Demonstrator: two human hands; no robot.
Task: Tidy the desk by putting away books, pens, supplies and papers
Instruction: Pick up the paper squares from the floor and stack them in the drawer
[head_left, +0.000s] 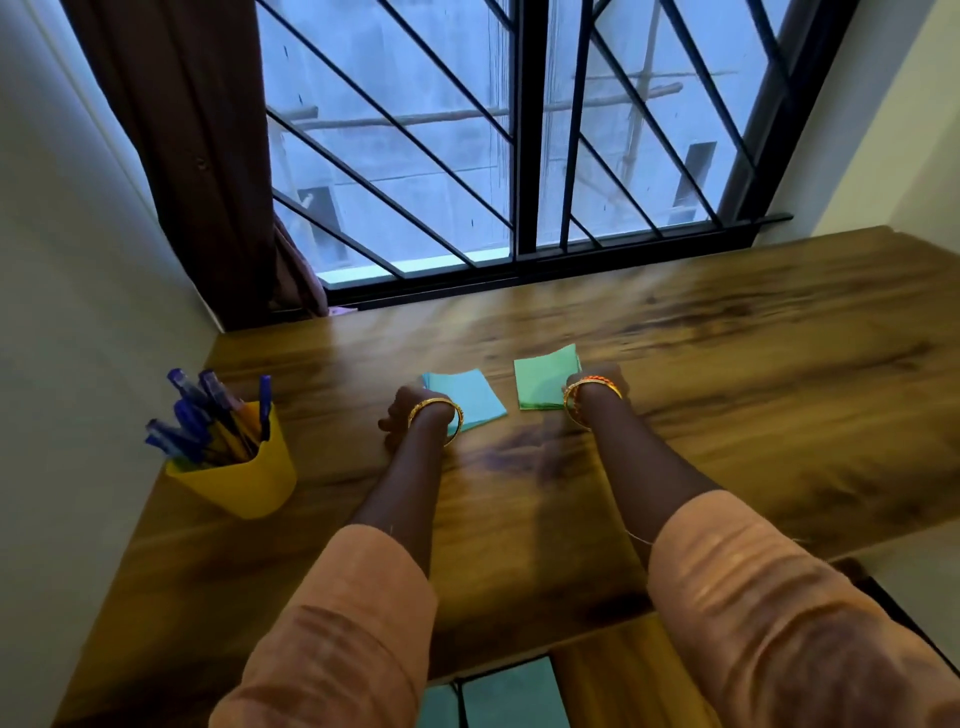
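Observation:
Two small stacks of square paper lie on the wooden desk (727, 395). The blue stack (470, 392) is on the left and the green stack (543, 376) on the right. My left hand (402, 415) rests at the near left edge of the blue stack, fingers curled and mostly hidden behind the wrist. My right hand (602, 379) sits at the right edge of the green stack, its fingers hidden too. Whether either hand grips its stack is not visible. Both wrists wear gold bangles.
A yellow cup (234, 473) holding several blue pens stands at the desk's left side by the wall. A barred window (519, 156) and a brown curtain (208, 156) are behind the desk. Teal items (498, 696) show below the desk's front edge.

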